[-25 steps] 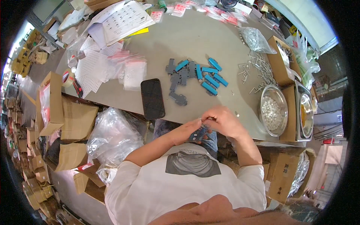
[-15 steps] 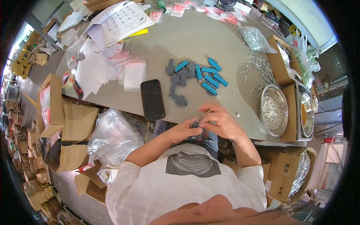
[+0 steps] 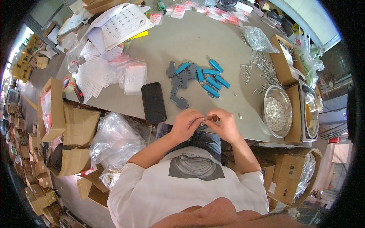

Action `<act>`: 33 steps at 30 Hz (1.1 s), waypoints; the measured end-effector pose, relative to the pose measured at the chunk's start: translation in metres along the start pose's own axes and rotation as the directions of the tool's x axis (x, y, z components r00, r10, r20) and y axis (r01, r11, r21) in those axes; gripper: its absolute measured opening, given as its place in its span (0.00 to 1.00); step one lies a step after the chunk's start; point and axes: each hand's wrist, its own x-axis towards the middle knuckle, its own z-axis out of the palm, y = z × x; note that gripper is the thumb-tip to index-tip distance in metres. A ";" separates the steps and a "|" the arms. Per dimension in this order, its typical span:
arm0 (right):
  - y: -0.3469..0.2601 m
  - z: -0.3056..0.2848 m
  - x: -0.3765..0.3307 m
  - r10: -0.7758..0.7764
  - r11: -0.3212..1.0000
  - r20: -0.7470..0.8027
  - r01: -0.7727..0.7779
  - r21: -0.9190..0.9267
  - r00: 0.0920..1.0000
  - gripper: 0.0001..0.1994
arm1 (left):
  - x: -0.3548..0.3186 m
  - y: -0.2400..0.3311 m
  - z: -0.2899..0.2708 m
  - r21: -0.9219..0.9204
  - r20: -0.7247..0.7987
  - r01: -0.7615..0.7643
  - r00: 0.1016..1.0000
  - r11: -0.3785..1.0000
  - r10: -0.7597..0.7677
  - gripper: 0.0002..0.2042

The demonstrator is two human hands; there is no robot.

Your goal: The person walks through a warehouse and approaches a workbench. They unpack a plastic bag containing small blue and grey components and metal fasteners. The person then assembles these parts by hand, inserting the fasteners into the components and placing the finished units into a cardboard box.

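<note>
Left hand (image 3: 187, 123) and right hand (image 3: 225, 123) pinched together on a small dark part (image 3: 204, 124) at the table's (image 3: 190, 41) near edge; fingers curled. Steel bowl (image 3: 278, 111) by the right edge holds small white pieces.

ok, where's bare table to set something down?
Bare table between the papers and the blue and grey parts, and a strip between those parts and the metal pins. Crowded: left side with small bags, right edge by the bowl.
</note>
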 end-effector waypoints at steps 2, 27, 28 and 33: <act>0.003 0.000 0.001 -0.071 0.996 0.002 0.071 -0.055 0.998 0.09 | 0.000 0.008 0.001 -0.042 0.006 0.074 0.997 0.996 -0.074 0.03; -0.004 -0.117 -0.136 0.343 0.891 -0.228 -0.392 -0.228 0.911 0.07 | 0.074 -0.077 -0.095 0.555 -0.056 0.324 0.933 0.766 -0.354 0.15; -0.007 -0.131 -0.158 0.410 0.848 -0.279 -0.476 -0.233 0.868 0.08 | 0.078 -0.119 -0.133 0.762 -0.086 0.138 0.990 0.633 -0.113 0.18; -0.014 -0.189 -0.276 0.737 0.288 -0.455 -0.841 -0.459 0.500 0.12 | 0.092 -0.188 -0.230 0.713 -0.358 0.523 0.844 0.468 -0.399 0.18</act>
